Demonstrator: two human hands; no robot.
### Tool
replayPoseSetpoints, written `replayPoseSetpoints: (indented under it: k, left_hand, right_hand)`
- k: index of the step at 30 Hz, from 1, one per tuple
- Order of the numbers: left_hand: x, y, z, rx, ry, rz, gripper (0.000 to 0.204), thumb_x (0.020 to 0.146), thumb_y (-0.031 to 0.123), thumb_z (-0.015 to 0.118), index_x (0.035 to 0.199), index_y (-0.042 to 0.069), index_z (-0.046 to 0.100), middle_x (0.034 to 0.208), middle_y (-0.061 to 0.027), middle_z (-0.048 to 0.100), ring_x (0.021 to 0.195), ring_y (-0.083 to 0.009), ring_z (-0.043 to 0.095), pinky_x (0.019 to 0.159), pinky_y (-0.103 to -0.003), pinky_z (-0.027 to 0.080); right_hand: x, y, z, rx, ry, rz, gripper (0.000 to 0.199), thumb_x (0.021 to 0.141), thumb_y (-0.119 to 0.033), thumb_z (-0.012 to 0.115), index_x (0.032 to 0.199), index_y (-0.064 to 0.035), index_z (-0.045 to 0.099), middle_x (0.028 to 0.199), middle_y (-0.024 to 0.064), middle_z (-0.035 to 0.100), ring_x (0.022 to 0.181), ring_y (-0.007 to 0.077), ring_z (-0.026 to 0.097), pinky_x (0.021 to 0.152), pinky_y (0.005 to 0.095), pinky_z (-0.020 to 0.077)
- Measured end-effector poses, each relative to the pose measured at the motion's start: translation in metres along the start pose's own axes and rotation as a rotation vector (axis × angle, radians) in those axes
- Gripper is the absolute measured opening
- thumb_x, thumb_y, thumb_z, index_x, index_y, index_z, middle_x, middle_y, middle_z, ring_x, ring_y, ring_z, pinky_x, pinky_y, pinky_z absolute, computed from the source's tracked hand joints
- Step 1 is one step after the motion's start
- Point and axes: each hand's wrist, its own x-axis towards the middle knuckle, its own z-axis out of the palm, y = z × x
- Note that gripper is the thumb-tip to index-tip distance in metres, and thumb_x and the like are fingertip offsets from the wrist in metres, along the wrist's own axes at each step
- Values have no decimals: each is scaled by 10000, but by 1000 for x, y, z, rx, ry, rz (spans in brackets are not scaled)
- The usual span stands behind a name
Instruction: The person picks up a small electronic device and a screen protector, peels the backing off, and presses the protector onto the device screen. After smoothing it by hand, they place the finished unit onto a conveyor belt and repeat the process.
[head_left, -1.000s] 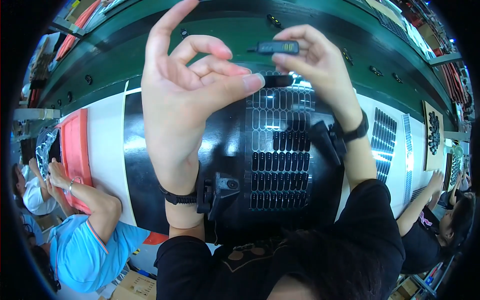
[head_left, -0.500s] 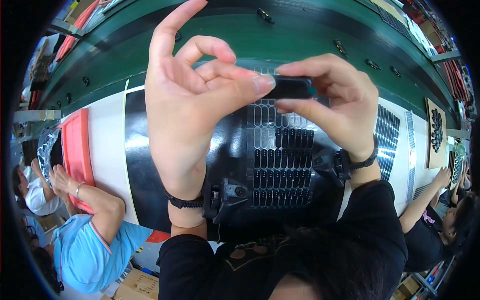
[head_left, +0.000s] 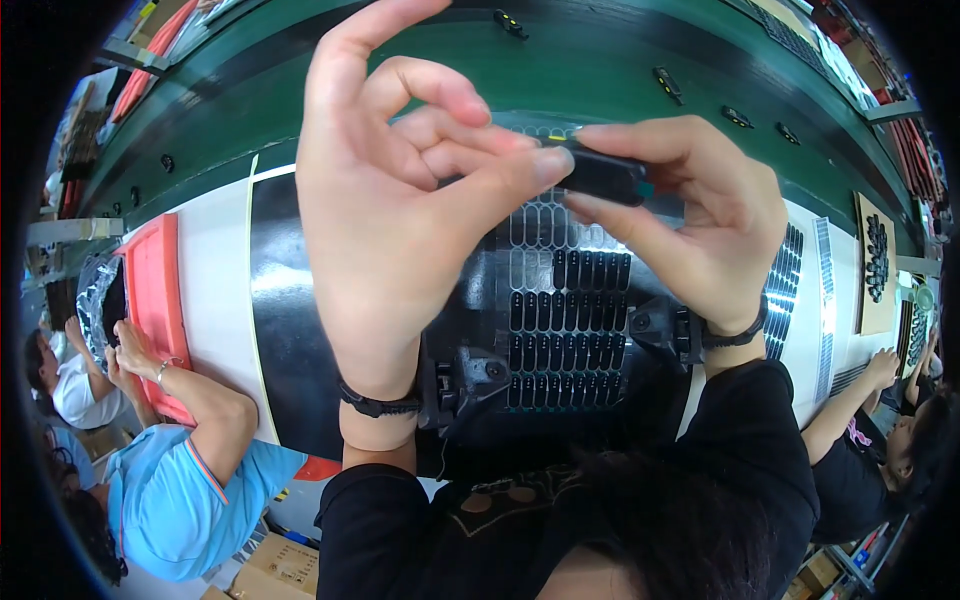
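Observation:
Between my hands, above the work surface, is a small black oblong piece (head_left: 608, 177) with rounded ends and a green tab at its right end. My left hand (head_left: 385, 220) pinches its left end between thumb and fingertips, the index and little fingers partly raised. My right hand (head_left: 725, 215) grips the right part, thumb below and index finger above. The piece tilts slightly, right end lower. Beneath lies a clear sheet (head_left: 530, 270) with rows of oblong outlines; its nearer rows carry black oblong stickers (head_left: 570, 312). Part of the sheet is hidden behind my hands.
A black mat (head_left: 290, 330) covers the white table (head_left: 215, 300). Beyond it runs a green conveyor belt (head_left: 240, 120) with several small black devices (head_left: 668, 86). A red tray (head_left: 155, 310) stands at left. Co-workers sit on both sides. A cardboard sheet (head_left: 873, 270) holds black parts at right.
Both hands have shifted a little right with the black piece, which now tilts down to the right. The devices on the belt have slid slightly left.

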Motion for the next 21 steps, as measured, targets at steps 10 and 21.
replayPoseSetpoints:
  k: [10, 21]
  left_hand:
    - [7, -14, -15, 179, -241, -237, 447, 695, -6, 612, 1110, 19, 446, 755, -14, 550, 666, -45, 491, 602, -138, 365]
    - [10, -40, -15, 863, 17, 221, 247, 684, 88, 625, 910, 34, 542, 726, -88, 586, 638, -183, 549, 593, -252, 423]
  right_hand:
    - [0, 5, -3, 184, -18, 220, 284, 659, 98, 591, 934, 53, 536, 866, 116, 570, 691, 160, 591, 579, 211, 502]
    - [16, 91, -4, 93, 7, 376, 360, 727, -15, 570, 1071, -14, 462, 907, 88, 521, 752, 116, 527, 670, 221, 447]
